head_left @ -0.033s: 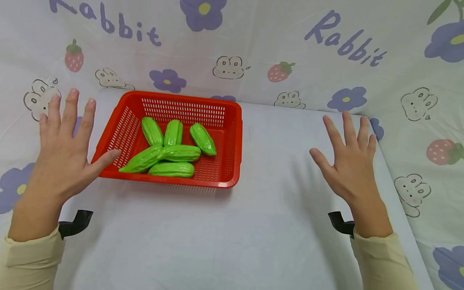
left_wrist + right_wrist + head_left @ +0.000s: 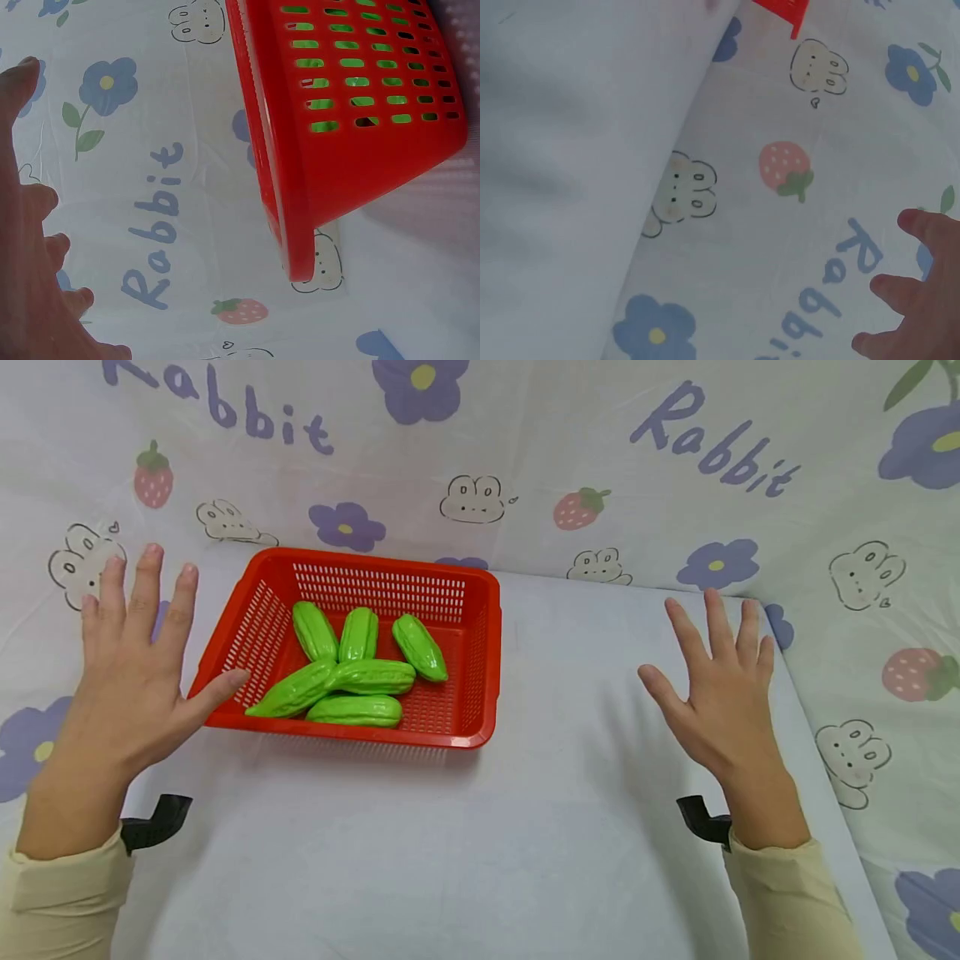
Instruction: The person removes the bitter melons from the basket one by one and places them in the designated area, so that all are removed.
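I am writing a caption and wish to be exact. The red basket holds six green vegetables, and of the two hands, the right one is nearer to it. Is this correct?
Not quite: the head view shows that the left hand is nearer to the red basket. The basket does hold six green vegetables.

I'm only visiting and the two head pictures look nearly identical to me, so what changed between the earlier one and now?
Very little: the right hand shifted very slightly to the left, towards the red basket. Nothing was taken hold of or let go. The left hand, the basket and the six green vegetables in it look as they did.
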### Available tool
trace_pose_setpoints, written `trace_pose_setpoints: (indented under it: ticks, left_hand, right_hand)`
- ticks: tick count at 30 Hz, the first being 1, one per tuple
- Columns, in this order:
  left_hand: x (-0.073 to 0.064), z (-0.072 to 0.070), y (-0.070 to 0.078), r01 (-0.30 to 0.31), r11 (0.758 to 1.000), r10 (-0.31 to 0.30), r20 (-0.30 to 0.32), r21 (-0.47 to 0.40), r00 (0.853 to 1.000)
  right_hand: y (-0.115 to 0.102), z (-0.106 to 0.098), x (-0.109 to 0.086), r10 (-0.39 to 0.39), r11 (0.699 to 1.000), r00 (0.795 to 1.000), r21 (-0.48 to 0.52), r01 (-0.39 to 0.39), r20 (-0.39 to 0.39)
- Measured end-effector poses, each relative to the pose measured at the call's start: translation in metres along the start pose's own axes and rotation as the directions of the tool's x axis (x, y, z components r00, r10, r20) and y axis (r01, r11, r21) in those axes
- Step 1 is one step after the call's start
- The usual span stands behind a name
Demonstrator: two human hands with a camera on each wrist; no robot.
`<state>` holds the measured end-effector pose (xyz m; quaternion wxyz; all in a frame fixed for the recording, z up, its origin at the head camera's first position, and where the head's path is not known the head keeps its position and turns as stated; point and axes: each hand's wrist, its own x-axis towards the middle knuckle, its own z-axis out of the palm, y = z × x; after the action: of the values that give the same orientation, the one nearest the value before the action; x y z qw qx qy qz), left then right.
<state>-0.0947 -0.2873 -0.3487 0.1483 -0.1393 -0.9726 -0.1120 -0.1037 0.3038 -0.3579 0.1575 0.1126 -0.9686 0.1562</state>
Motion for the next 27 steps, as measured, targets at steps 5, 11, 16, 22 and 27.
trace_pose_setpoints:
  ticks: [5,11,16,22,27]
  left_hand:
    - [-0.001,0.002,-0.002,-0.006,1.0,0.006,0.001,-0.024,1.0]
    - [-0.001,0.006,-0.009,-0.039,0.993,0.036,-0.033,-0.115,0.999]
    - [-0.002,0.007,-0.014,-0.051,0.981,0.044,-0.039,-0.187,0.998]
    - [-0.003,0.009,-0.017,-0.037,0.97,0.037,-0.007,-0.239,0.999]
    - [-0.002,0.013,-0.021,-0.01,0.966,0.014,0.015,-0.257,1.0]
  right_hand:
    - [-0.01,-0.002,0.011,-0.022,0.991,1.0,0.134,0.023,-0.007]
    - [-0.03,-0.004,0.038,-0.056,0.93,0.998,0.364,0.051,0.003]
    - [-0.045,0.001,0.058,-0.124,0.891,0.991,0.444,0.093,0.041]
    - [-0.062,0.009,0.071,-0.188,0.858,0.977,0.501,0.114,0.098]
    - [-0.074,0.013,0.078,-0.211,0.852,0.968,0.511,0.114,0.136]
